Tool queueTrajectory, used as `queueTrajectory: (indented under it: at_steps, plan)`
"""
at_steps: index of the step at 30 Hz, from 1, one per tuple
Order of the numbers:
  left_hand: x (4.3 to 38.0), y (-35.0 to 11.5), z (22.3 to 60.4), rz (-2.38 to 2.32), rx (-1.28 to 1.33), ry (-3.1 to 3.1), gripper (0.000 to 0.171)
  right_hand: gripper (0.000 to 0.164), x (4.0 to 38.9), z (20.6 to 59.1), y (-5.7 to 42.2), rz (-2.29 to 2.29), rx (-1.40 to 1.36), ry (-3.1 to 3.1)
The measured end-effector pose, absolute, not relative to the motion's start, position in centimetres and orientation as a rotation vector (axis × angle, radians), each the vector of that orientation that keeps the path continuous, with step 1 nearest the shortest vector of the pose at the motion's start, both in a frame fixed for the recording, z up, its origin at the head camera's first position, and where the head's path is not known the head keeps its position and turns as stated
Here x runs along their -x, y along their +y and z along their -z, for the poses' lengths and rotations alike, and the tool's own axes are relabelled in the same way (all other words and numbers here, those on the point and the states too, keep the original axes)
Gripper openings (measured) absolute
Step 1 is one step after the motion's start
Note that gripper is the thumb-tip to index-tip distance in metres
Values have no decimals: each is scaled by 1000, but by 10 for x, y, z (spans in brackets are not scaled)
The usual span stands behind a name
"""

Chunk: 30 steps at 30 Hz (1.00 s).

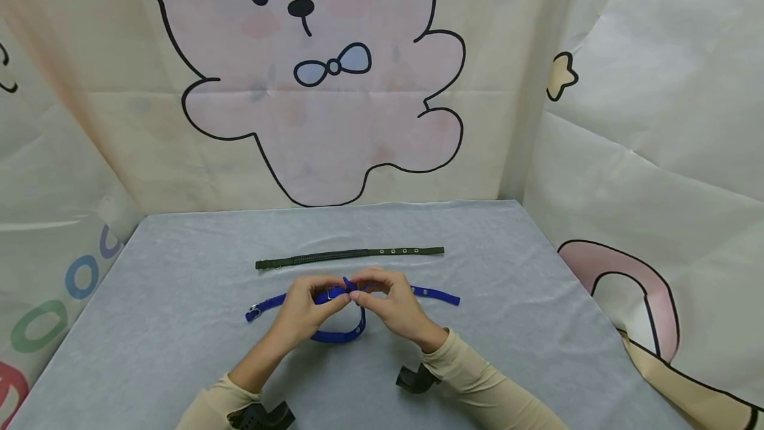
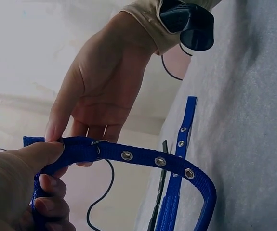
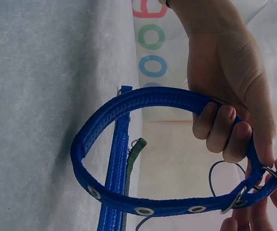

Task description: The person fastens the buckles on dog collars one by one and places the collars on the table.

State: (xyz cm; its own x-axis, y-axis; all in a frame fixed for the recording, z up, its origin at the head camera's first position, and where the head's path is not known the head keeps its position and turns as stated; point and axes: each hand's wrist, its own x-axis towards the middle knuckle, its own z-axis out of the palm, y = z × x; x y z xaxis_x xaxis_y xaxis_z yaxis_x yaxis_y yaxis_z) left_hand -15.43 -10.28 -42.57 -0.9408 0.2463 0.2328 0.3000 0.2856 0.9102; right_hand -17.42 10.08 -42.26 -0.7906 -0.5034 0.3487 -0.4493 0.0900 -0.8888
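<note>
Both hands hold a blue collar (image 3: 150, 95) with metal eyelets, bent into a loop above the table. My left hand (image 1: 301, 310) grips it beside the metal buckle (image 3: 271, 175), its fingers curled around the padded band in the right wrist view. With thumb and fingers, my right hand (image 1: 396, 304) pinches the strap end at the buckle. The thumbs meet there in the head view. Beyond the hands, a second blue collar (image 1: 438, 294) lies stretched out on the table, its middle partly hidden by them.
A dark green collar (image 1: 334, 255) with eyelets lies straight, farther back on the grey cloth-covered table (image 1: 513, 271). Printed curtains (image 1: 489, 151) stand behind and at both sides. Black wrist devices (image 1: 418, 379) hang below each sleeve.
</note>
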Motion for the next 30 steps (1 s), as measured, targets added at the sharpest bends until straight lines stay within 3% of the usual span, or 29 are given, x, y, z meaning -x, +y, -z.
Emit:
queueTrajectory:
  at_steps: [30]
  plan:
    - [150, -100, 425, 1620, 488, -2601, 15, 20, 174, 421, 100, 1873, 1050, 2362]
